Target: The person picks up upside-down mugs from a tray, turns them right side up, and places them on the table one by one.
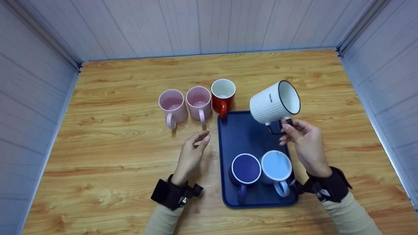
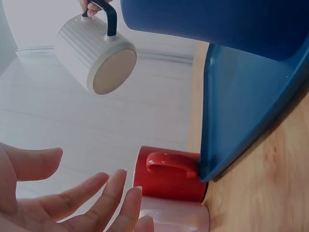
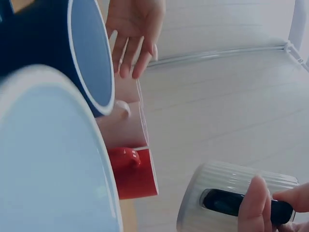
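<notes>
— In the left wrist view, how much of the white mug [image 2: 95, 55] shows?

— Its base and ribbed side; the mouth faces away, and the fingers [image 2: 91, 7] on its black handle are cut by the top edge.

— And the left hand [image 2: 67, 205]?

— Cropped at the bottom and left edges (only fingers and some palm).

— The right wrist view?

— The light blue mug [image 3: 53, 159] fills the left, blurred and cropped. The pink mug [image 3: 126, 123] is mostly hidden behind the dark blue mug [image 3: 72, 53]; possibly two pink ones there, hard to tell.
</notes>
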A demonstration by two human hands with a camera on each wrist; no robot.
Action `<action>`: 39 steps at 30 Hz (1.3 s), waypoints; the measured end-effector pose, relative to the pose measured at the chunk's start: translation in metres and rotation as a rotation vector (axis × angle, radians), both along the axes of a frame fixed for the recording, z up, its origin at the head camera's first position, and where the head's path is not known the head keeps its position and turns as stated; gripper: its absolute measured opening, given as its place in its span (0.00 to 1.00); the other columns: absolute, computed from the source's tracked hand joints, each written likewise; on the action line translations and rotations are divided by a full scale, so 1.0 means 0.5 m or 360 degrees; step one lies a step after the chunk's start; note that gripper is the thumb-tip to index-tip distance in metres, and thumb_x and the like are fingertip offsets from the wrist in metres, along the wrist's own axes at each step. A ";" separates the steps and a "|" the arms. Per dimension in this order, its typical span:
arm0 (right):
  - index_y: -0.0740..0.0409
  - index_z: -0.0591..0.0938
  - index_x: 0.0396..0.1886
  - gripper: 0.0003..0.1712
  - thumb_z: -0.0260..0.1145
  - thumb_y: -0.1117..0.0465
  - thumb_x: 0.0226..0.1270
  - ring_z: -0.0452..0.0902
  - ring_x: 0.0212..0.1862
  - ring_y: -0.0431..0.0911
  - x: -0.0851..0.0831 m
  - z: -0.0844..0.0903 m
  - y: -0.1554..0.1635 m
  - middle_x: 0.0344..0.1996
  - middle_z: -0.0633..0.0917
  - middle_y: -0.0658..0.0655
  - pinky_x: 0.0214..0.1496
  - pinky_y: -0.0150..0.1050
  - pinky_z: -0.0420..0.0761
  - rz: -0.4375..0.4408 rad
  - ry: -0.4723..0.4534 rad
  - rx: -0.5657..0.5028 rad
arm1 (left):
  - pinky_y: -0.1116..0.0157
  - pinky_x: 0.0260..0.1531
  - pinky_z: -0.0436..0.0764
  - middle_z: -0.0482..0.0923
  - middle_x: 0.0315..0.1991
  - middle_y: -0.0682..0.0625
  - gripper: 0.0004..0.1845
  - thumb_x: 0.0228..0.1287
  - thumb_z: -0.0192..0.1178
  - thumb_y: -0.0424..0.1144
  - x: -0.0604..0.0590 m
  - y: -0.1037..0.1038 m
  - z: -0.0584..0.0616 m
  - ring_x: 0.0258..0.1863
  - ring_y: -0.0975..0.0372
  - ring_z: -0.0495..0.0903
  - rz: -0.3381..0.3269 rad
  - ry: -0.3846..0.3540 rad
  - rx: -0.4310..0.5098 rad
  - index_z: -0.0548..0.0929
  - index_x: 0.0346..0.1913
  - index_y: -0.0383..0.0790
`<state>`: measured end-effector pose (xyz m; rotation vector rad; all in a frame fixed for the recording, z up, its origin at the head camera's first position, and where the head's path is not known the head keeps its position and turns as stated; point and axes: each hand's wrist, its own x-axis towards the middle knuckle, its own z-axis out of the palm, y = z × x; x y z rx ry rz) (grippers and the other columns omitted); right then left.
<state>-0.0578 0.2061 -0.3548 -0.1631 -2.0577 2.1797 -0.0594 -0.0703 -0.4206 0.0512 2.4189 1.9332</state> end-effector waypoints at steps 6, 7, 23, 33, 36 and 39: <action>0.75 0.76 0.37 0.06 0.58 0.73 0.62 0.75 0.17 0.41 -0.032 0.001 0.007 0.21 0.80 0.56 0.21 0.33 0.78 0.0060 -0.0080 0.0142 | 0.57 0.48 0.72 0.77 0.49 0.38 0.17 0.66 0.54 0.40 0.003 -0.009 -0.006 0.50 0.55 0.74 0.0020 -0.0025 0.0009 0.77 0.52 0.31; 0.77 0.75 0.38 0.08 0.58 0.73 0.63 0.75 0.17 0.40 -0.038 0.001 0.008 0.21 0.80 0.55 0.21 0.33 0.78 0.0075 -0.0096 0.0157 | 0.57 0.48 0.72 0.77 0.49 0.38 0.17 0.66 0.54 0.40 0.003 -0.011 -0.006 0.50 0.55 0.74 0.0024 -0.0028 0.0006 0.77 0.52 0.31; 0.79 0.73 0.37 0.10 0.57 0.71 0.64 0.75 0.15 0.39 -0.131 -0.022 0.028 0.17 0.79 0.53 0.20 0.31 0.78 0.0247 -0.0230 0.0307 | 0.55 0.47 0.72 0.77 0.48 0.39 0.16 0.66 0.54 0.38 0.007 -0.018 -0.011 0.50 0.54 0.74 0.0006 -0.0006 -0.0021 0.77 0.50 0.29; 0.77 0.72 0.38 0.09 0.56 0.71 0.64 0.73 0.15 0.36 -0.174 -0.033 0.029 0.19 0.77 0.52 0.20 0.30 0.77 0.0297 -0.0361 0.0388 | 0.57 0.46 0.74 0.77 0.48 0.38 0.16 0.66 0.54 0.38 0.008 -0.012 -0.009 0.49 0.54 0.74 -0.0010 0.0031 -0.0019 0.77 0.50 0.29; 0.77 0.72 0.39 0.10 0.56 0.70 0.65 0.73 0.15 0.36 -0.188 -0.033 0.027 0.20 0.77 0.53 0.21 0.30 0.78 0.0316 -0.0392 0.0439 | 0.57 0.46 0.74 0.77 0.47 0.39 0.16 0.66 0.54 0.38 0.008 -0.011 -0.008 0.49 0.54 0.74 -0.0013 0.0038 -0.0023 0.77 0.49 0.29; 0.77 0.72 0.39 0.09 0.55 0.71 0.65 0.73 0.15 0.36 -0.202 -0.033 0.023 0.20 0.77 0.54 0.20 0.30 0.78 0.0320 -0.0415 0.0491 | 0.58 0.46 0.74 0.77 0.47 0.40 0.15 0.66 0.54 0.38 0.008 -0.011 -0.009 0.49 0.54 0.74 -0.0004 0.0019 -0.0023 0.78 0.49 0.30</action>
